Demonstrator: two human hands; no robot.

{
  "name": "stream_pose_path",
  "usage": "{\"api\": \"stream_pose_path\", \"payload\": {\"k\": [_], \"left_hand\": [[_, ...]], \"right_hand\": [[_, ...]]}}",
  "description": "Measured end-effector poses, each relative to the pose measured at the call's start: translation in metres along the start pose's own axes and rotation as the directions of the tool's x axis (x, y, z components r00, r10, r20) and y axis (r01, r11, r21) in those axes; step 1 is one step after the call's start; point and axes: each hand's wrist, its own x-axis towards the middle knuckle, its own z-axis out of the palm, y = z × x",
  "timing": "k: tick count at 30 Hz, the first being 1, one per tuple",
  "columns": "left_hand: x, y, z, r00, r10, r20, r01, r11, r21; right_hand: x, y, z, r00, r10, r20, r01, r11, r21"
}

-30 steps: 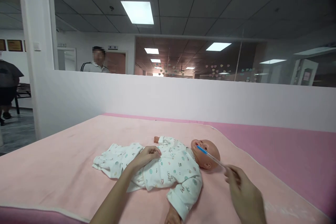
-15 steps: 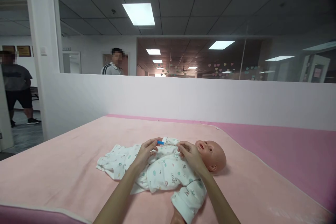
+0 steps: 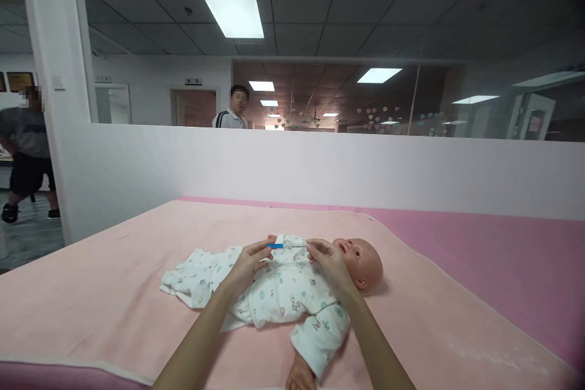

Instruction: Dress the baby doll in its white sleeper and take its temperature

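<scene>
A baby doll (image 3: 361, 262) in a white patterned sleepsuit (image 3: 278, 292) lies on its back on a pink blanket (image 3: 114, 292), head to the right. Above its chest I hold a thin clear stick with a blue tip (image 3: 275, 245) level between both hands. My left hand (image 3: 249, 262) pinches the blue end. My right hand (image 3: 326, 262) pinches the other end, close to the doll's chin. Both forearms reach in from the bottom edge.
The blanket lies on a darker pink surface (image 3: 503, 256) against a low white partition wall (image 3: 320, 164) with glass above. A person (image 3: 231, 111) stands behind the glass. Another person (image 3: 27, 152) walks in the doorway at far left.
One second ago my right hand held the stick at the doll's mouth and my left hand rested on the doll's body. The stick is now over the chest, pinched by both hands.
</scene>
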Motion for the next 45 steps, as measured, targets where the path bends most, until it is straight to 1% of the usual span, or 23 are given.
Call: {"api": "stream_pose_path", "payload": {"k": [7, 11, 18, 22, 26, 31, 34, 45], "left_hand": [[0.002, -0.004, -0.002, 1.0, 0.012, 0.0, -0.012, 1.0, 0.001], [0.004, -0.006, -0.002, 1.0, 0.024, 0.003, -0.024, 1.0, -0.009], [0.006, -0.008, -0.004, 1.0, 0.0, 0.013, 0.0, 0.999, -0.032], [0.004, -0.008, -0.004, 0.999, 0.009, 0.034, -0.007, 0.999, -0.041], [0.003, -0.006, -0.003, 0.999, 0.022, 0.038, -0.022, 1.0, -0.014], [0.002, -0.004, -0.002, 1.0, 0.022, -0.001, -0.022, 0.999, 0.038], [0.001, -0.004, -0.002, 1.0, 0.022, -0.001, -0.022, 0.998, 0.053], [-0.004, 0.003, 0.007, 0.999, 0.021, -0.024, -0.018, 0.992, 0.122]], "right_hand": [[-0.001, 0.001, 0.0, 1.0, 0.009, -0.017, -0.009, 1.0, -0.006], [-0.003, -0.002, 0.001, 1.0, 0.028, 0.006, -0.028, 0.999, -0.02], [-0.004, -0.006, 0.002, 0.999, 0.049, 0.015, -0.05, 0.999, 0.01], [-0.005, -0.007, 0.003, 0.999, 0.044, 0.009, -0.044, 0.999, 0.008], [-0.006, -0.009, 0.003, 0.999, 0.038, 0.012, -0.038, 0.999, 0.006], [-0.005, -0.007, 0.003, 1.0, 0.029, -0.005, -0.029, 0.997, -0.065], [-0.005, -0.008, 0.003, 1.0, 0.003, -0.018, -0.005, 0.995, -0.095], [-0.007, -0.008, 0.003, 0.998, -0.008, -0.054, 0.001, 0.993, -0.118]]}}
